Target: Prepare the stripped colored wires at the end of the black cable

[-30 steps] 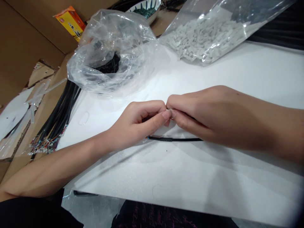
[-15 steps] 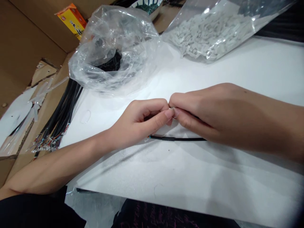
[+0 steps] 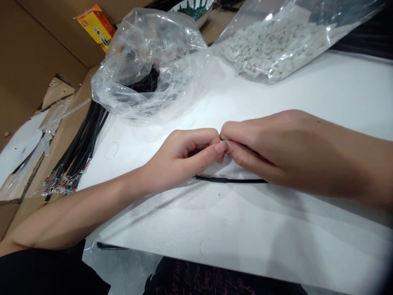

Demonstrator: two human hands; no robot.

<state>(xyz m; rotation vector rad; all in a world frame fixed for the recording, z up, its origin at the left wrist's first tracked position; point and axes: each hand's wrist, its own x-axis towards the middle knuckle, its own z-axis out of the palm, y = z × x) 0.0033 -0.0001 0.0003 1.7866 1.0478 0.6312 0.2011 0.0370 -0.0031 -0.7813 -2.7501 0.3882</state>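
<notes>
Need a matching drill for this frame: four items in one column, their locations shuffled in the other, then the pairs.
Things:
1. thin black cable
2. clear plastic bag of small grey pieces
3. bundle of black cables with coloured wire ends
4. yellow and orange cardboard box

Places:
A. top left, against the brown cardboard
B. on the white sheet, just on the near side of the left hand and right hand
C. far end of the sheet, right of the crumpled clear bag
D. off the sheet's left edge

Pairs: 1-B, 2-C, 3-D, 4-A.

A bag of grey pieces (image 3: 270,45) sits beside a crumpled clear bag (image 3: 150,61) and yellow box (image 3: 97,25).
</notes>
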